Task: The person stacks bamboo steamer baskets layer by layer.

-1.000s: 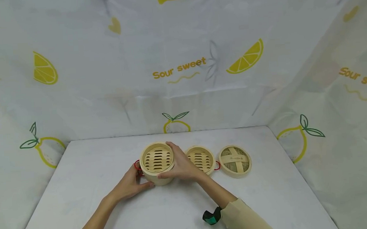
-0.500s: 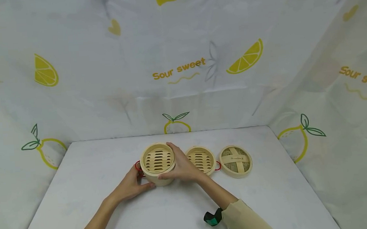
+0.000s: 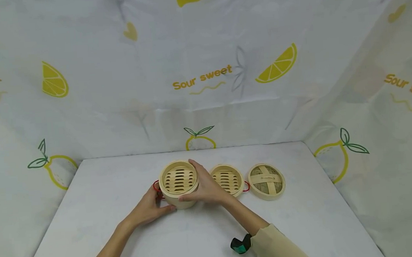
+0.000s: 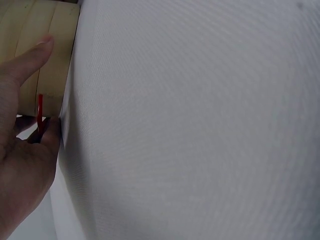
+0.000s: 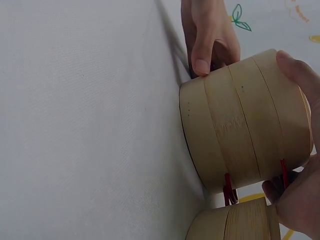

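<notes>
Two round bamboo steamer baskets are stacked on the white table, the upper basket showing its slatted floor. My right hand grips the upper basket's side, thumb at the front and fingers at the back. At the lower left, my left hand holds the lower basket, its thumb pressed on the wall and the other fingers behind, by a red loop handle. Side by side in the right wrist view, the baskets' walls meet along a thin seam.
Close to the stack's right stands another slatted steamer basket with a red handle, partly behind my right hand. Beyond it lies a woven bamboo lid with crossed bands. A lemon-print curtain rises behind the white table.
</notes>
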Available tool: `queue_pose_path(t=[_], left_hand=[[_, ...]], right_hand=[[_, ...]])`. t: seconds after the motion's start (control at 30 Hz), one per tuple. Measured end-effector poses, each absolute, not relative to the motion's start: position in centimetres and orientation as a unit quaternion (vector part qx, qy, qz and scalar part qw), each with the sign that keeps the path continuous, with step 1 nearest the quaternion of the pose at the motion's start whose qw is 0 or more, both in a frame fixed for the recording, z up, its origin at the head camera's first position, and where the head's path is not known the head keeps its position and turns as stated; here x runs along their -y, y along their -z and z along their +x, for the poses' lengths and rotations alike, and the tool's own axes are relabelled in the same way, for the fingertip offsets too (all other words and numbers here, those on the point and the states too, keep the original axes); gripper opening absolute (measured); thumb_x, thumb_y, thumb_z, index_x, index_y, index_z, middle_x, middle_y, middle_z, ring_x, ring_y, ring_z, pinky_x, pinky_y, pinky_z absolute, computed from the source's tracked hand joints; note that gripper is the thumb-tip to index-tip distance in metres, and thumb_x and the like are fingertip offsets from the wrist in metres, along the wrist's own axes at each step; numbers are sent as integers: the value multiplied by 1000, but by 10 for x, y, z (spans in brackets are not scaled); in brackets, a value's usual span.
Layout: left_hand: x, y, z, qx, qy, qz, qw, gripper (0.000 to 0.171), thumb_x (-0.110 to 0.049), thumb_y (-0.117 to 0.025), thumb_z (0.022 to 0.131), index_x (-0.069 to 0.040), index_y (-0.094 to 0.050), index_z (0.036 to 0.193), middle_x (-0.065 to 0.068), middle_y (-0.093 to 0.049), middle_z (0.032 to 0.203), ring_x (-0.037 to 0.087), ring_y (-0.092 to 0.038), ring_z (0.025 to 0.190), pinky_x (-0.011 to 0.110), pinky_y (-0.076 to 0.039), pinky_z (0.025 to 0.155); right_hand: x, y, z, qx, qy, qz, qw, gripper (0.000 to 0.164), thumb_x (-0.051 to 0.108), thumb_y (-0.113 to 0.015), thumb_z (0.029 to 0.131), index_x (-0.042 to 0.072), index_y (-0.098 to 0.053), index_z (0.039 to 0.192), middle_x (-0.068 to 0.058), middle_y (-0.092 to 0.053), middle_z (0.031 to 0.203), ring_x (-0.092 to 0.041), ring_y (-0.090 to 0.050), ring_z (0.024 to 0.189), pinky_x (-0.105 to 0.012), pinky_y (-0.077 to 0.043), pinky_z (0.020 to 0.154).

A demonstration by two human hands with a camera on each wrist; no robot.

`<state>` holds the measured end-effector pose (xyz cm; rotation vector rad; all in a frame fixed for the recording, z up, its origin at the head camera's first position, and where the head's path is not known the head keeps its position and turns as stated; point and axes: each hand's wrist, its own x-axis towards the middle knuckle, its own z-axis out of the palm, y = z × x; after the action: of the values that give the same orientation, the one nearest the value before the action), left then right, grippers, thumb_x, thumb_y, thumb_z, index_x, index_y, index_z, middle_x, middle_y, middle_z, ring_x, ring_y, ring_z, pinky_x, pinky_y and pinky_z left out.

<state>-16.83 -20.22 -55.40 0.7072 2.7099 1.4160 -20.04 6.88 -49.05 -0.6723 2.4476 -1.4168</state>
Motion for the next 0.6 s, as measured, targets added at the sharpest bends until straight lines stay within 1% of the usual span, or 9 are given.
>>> queue_pose_path(t=[0.23,0.33,0.5,0.6], left_hand=[[201,553,-169,-861,-456,226,-1,94,-28,-95,85,-4,-43,159,10,-66,141,4,-64,115,27,-59,100],[201,553,-169,-863,-452,224,2,93,-28,-95,85,-4,-43,159,9,-67,139,3,-64,114,27,-59,101],[201,554,-170,-860,-457,226,6,93,-27,-96,85,-3,-44,158,10,-67,137,4,-65,113,28,-60,100],[202,554,-170,-859,-460,225,8,93,-27,-96,85,-3,-44,158,10,-67,137,4,-65,114,28,-60,100]], right_hand=[[-72,489,-201,-836,485,-226,121,137,53,-98,73,18,-14,175,-14,-27,179,-33,-25,168,-58,-26,137],[-75,487,-200,-832,493,-228,118,139,56,-98,72,15,-14,175,-15,-28,178,-34,-27,167,-59,-29,135],[-81,482,-197,-826,503,-227,112,135,53,-99,74,18,-16,174,-16,-28,178,-36,-34,163,-60,-39,130],[-86,480,-196,-832,497,-224,103,133,47,-100,75,20,-16,174,-14,-28,178,-36,-31,165,-59,-38,131]])
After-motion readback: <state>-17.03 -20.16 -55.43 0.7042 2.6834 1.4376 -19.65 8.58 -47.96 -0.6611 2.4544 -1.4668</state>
